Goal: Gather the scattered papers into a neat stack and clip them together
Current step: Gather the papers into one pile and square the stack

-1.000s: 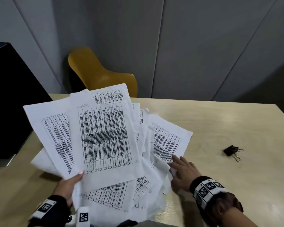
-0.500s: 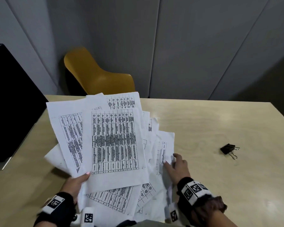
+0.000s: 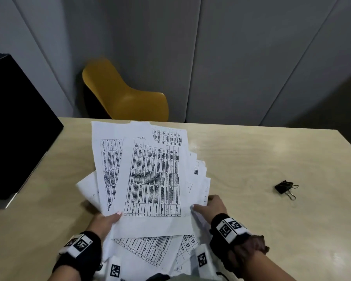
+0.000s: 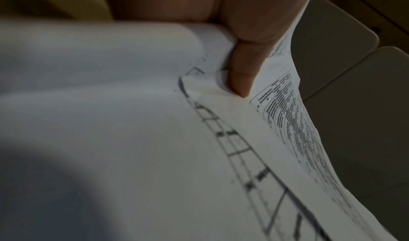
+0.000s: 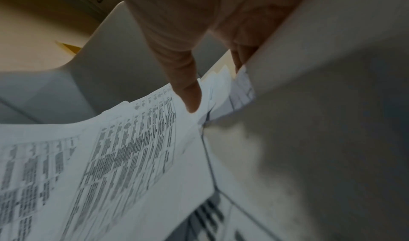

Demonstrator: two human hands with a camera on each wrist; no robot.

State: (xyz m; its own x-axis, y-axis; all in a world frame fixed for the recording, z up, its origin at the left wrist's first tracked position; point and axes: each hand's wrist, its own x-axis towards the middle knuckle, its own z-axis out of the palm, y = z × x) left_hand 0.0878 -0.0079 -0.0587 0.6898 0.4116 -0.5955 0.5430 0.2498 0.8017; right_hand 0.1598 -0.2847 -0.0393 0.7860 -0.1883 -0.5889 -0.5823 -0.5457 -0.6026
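A loose fan of white papers (image 3: 150, 179) printed with black tables is raised off the wooden table (image 3: 261, 159), fanned unevenly. My left hand (image 3: 107, 220) pinches the fan's lower left edge, thumb on the top sheet; the left wrist view shows that thumb pressed into the papers (image 4: 287, 122). My right hand (image 3: 209, 207) holds the lower right edge, thumb on top and fingers behind the sheets; in the right wrist view the thumb lies on the papers (image 5: 132, 157). A black binder clip (image 3: 284, 187) lies on the table to the right, well away from both hands.
A black box-like object (image 3: 18, 128) stands at the table's left side. A yellow chair (image 3: 128, 96) sits behind the far edge, before grey wall panels. More printed sheets (image 3: 150, 252) hang near my body, at the table's front edge.
The papers have been drawn together into a narrower, more upright bundle. My right hand moved left from the outlying sheets and now grips the bundle's right edge. The left hand keeps its hold.
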